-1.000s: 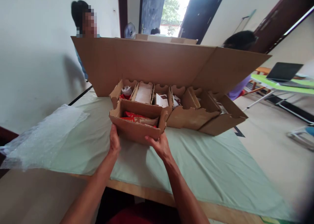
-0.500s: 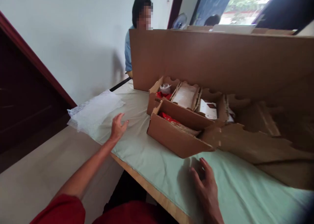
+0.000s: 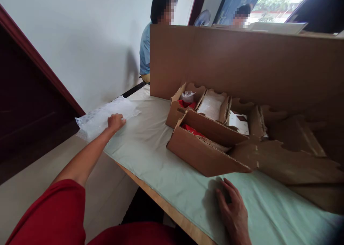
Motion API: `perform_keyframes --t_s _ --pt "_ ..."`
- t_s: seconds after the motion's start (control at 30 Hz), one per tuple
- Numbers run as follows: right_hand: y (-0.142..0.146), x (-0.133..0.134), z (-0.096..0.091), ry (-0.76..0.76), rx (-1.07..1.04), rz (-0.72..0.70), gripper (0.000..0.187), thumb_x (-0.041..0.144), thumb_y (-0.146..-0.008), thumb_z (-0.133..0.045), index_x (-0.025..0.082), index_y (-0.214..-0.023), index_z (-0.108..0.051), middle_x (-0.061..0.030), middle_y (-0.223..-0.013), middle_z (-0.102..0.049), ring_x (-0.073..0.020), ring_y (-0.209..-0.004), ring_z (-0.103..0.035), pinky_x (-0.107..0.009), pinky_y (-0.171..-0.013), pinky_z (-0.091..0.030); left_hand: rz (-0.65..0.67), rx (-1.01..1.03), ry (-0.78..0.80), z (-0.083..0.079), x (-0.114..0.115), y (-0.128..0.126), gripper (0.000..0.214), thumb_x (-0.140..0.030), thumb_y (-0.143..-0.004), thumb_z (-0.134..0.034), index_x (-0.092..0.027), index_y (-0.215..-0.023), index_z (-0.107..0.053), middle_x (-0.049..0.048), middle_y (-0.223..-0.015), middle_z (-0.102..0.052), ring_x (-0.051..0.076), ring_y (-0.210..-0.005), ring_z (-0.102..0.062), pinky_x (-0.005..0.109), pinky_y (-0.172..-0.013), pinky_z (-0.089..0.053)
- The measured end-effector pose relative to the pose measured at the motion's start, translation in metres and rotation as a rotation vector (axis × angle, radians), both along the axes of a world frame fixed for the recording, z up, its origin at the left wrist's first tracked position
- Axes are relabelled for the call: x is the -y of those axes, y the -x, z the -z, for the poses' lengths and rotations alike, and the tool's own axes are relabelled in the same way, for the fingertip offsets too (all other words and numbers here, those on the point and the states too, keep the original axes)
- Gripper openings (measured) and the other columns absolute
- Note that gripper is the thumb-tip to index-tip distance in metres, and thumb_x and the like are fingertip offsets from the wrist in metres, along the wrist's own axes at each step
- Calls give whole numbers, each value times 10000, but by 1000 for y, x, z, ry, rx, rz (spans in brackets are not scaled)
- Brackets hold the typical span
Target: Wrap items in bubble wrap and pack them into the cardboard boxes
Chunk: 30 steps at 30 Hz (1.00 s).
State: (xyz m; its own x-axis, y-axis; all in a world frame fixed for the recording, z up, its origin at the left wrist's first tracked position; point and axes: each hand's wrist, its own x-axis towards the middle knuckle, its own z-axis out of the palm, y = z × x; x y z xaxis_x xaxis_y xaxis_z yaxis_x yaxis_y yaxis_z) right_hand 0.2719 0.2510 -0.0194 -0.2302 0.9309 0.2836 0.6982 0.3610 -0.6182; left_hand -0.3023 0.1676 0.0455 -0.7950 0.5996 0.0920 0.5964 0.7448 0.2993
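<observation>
My left hand [image 3: 116,123] is closed on the right part of the bubble wrap [image 3: 98,116], a clear, crinkled stack lying on the table's left corner. Over the front of the table, my right hand [image 3: 233,209] hangs open with its fingers loosely curved and nothing in them. Just beyond it stands a brown cardboard box [image 3: 206,161] divided into compartments. Inside are a red packet [image 3: 192,130] in the front compartment, a white wrapped slab [image 3: 212,105], a white card piece [image 3: 238,122] and a small clear plastic bag [image 3: 187,96] on something red.
A tall cardboard panel [image 3: 228,58] rises behind the compartments. The table has a pale green cloth [image 3: 153,159] and a wooden front edge [image 3: 161,203]. A person in a blue shirt [image 3: 145,48] sits beyond the panel; another person's head [image 3: 242,14] shows farther back.
My left hand has moved left onto the bubble wrap and closed on it. My right hand stays open near the box. The view has shifted slightly.
</observation>
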Motion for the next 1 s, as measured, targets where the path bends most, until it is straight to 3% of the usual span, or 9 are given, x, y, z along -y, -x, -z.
perform_keyframes --t_s 0.13,0.27,0.4,0.5,0.53,0.63,0.73,0.83,1.0 --pt "0 0 1 -1 3 -11 501 593 -853 -517 193 -1092 -700 -143 -1350 -658 -336 -1226 -619 -507 -1029 -506 -22 28 -5 -1 -2 -1 292 -236 -834 -516 -134 -889 -784 185 -990 -763 351 -1014 -680 416 -860 -489" --pt "2 -1 1 2 -13 -7 480 589 -850 -513 208 -1070 -704 -133 -1348 -661 -337 -1228 -617 -517 -1028 -506 -49 57 -103 -22 2 7 244 -195 -808 -504 -123 -757 -732 124 -839 -748 283 -881 -688 340 -776 -490" --pt "2 1 -6 48 -34 -9 491 580 -847 -516 192 -1074 -711 -145 -1367 -647 -356 -1247 -607 -537 -1051 -489 -54 -18 -316 -57 22 1 340 -234 -911 -379 -106 -930 -694 54 -916 -741 206 -943 -659 281 -850 -497" --pt "5 11 -15 75 -97 22 496 590 -845 -526 192 -1073 -711 -153 -1388 -636 -370 -1264 -598 -540 -1039 -492 23 -80 -438 -71 58 -37 340 -276 -946 -390 -135 -1017 -691 32 -978 -752 194 -969 -670 286 -908 -513" --pt "8 16 -19 88 -133 34 497 605 -839 -542 200 -1072 -712 -151 -1396 -633 -375 -1262 -599 -539 -1026 -498 99 -95 -477 -70 73 -58 316 -280 -953 -414 -166 -1029 -699 27 -1017 -764 189 -985 -684 288 -928 -520" --pt "24 35 -31 256 -299 -16 534 662 -816 -613 234 -1120 -711 -145 -1396 -645 -375 -1199 -648 -519 -968 -534 684 -232 -680 -46 115 -137 267 -215 -969 -469 -204 -1102 -700 83 -1224 -748 223 -1172 -675 372 -1044 -508" --pt "46 48 -41 593 -567 -272 691 783 -869 -451 243 -1235 -678 -171 -1371 -665 -376 -1182 -676 -511 -893 -573 1118 -330 -630 -6 134 -211 258 -195 -992 -458 -198 -1061 -706 114 -1299 -721 234 -1345 -579 406 -1088 -500" --pt "60 54 -50 824 -703 -493 889 871 -868 -221 226 -1310 -643 -202 -1337 -679 -380 -1174 -687 -527 -835 -585 1295 -321 -513 29 133 -252 243 -180 -993 -468 -186 -1036 -707 95 -1306 -723 238 -1374 -551 406 -1113 -480" --pt "56 68 -58 805 -608 -283 724 728 -677 -758 212 -1181 -689 -150 -1025 -777 -314 -879 -729 -418 -714 -562 1414 -173 -328 43 118 -272 263 -139 -975 -476 -178 -1092 -708 111 -1366 -685 275 -1412 -510 465 -1159 -429"
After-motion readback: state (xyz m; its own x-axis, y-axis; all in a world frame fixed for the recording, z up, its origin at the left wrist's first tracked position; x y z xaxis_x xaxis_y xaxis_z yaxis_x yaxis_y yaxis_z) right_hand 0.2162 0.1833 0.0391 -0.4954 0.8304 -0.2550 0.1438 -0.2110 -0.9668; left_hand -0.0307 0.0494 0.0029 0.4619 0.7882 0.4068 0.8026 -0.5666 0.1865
